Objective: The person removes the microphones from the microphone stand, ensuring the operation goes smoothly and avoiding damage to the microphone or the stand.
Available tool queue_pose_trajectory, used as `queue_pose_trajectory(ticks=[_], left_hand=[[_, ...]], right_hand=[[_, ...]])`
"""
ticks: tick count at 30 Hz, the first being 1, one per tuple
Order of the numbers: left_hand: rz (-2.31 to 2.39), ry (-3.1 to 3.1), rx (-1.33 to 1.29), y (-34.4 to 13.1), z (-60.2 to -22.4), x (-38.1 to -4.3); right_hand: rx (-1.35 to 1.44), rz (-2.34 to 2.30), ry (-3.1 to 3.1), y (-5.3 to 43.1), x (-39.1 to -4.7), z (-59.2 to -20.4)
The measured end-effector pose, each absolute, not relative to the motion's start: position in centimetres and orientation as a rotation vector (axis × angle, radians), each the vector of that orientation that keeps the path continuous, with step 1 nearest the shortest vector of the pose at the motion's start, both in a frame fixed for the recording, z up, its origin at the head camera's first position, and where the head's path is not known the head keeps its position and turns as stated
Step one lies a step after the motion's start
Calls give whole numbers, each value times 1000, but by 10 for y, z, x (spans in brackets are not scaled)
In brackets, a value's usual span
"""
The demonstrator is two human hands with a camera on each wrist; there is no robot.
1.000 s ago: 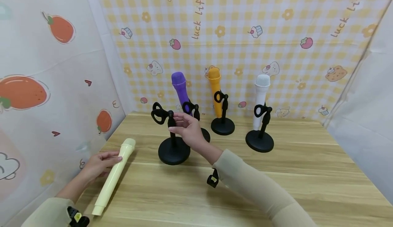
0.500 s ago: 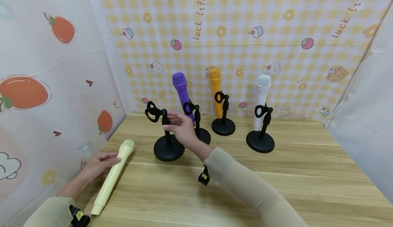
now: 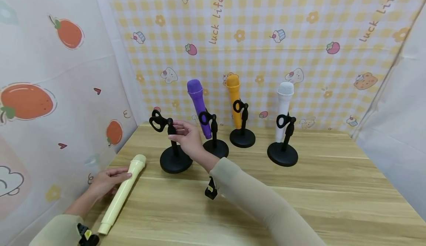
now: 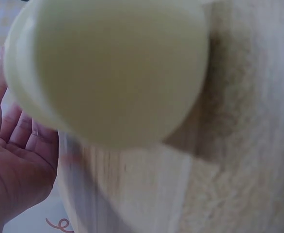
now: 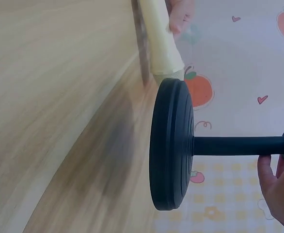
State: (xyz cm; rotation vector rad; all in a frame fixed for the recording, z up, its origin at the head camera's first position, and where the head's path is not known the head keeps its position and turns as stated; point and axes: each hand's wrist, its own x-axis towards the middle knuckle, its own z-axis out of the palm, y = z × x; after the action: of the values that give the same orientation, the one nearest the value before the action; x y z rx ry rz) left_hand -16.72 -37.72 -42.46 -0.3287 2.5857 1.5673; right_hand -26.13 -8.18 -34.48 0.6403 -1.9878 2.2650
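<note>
My left hand [image 3: 104, 183] grips a pale yellow microphone [image 3: 120, 198] near its head, thumb on top. The microphone lies slanted at the left of the table; its hollow-looking end [image 4: 118, 73] fills much of the left wrist view. With fingers and thumb my right hand [image 3: 189, 138] pinches the upper pole of a black microphone stand [image 3: 175, 160]. This stand is upright, its clip holding nothing and facing left. In the right wrist view its round base [image 5: 171, 145] appears slightly off the table, with a shadow apart from it.
Behind and to the right stand a purple microphone [image 3: 197, 98], an orange microphone [image 3: 234, 87] and a white microphone [image 3: 284, 96], each in its own black stand. A patterned cloth [image 3: 266, 13] hangs at the back of the wooden table [image 3: 332, 201], with another cloth [image 3: 80, 68] on the left.
My right hand has carried the black stand leftwards, towards the pale yellow microphone, and away from the purple one's stand. The left hand and its microphone have barely moved.
</note>
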Motion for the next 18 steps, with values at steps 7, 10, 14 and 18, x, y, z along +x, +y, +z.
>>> queue_pose_trajectory(ticks=[7, 10, 14, 18], left_hand=[[1592, 2565, -319, -375, -425, -168], [1601, 2551, -309, -374, -425, -167], [1597, 2540, -305, -374, -424, -166], [1604, 2534, -312, -374, -424, -165]], right_hand=[[603, 2244, -1988, -93, -267, -345], [573, 2241, -1985, -97, -269, -344], [554, 2263, -1955, -103, -273, -345], [555, 2273, -1934, -109, -277, -348]])
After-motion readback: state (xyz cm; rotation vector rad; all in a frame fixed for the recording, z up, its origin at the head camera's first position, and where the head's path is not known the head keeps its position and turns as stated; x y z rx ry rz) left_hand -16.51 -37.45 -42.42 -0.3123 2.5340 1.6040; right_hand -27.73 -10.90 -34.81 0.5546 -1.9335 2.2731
